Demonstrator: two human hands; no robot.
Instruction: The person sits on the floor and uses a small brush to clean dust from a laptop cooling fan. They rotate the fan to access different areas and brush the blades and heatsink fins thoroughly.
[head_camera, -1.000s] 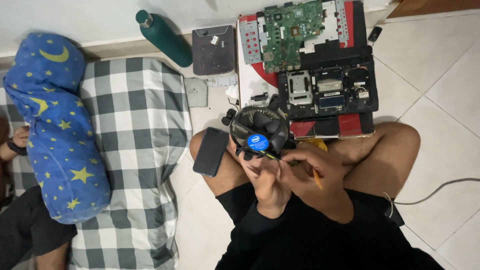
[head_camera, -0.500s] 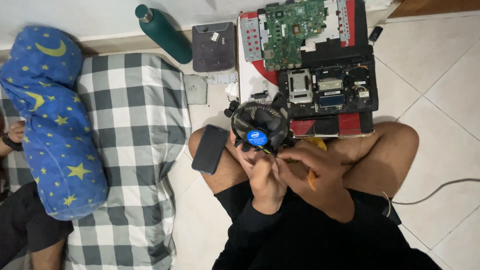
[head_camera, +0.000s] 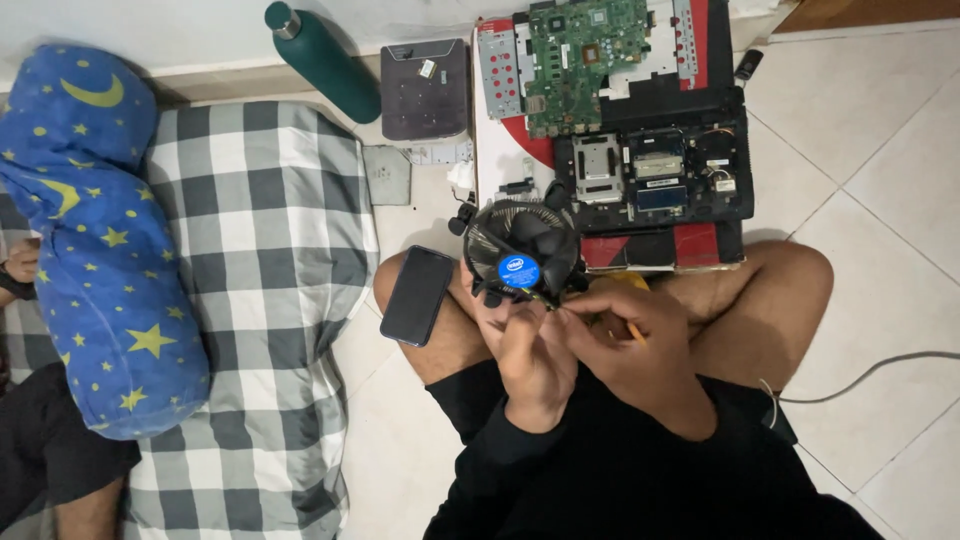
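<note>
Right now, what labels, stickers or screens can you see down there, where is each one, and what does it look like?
Round sticker: at the hub of the black cooler fan that the left hand holds; blue with pale markings.
Phone: lying on the person's left thigh; dark rectangular screen, switched off.
Small label: on top of the dark square box by the wall; pale, rectangular.
Labels on the open laptop's parts: small, whitish and blue rectangles.

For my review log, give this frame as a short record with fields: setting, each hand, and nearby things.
setting: person sitting cross-legged on a tiled floor
left hand: holds a round cooler fan from below
right hand: grips a yellow-handled tool at the fan's edge
on left knee: black phone
ahead: opened laptop, green circuit board
left side: checked mattress, blue star pillow, green bottle
</note>
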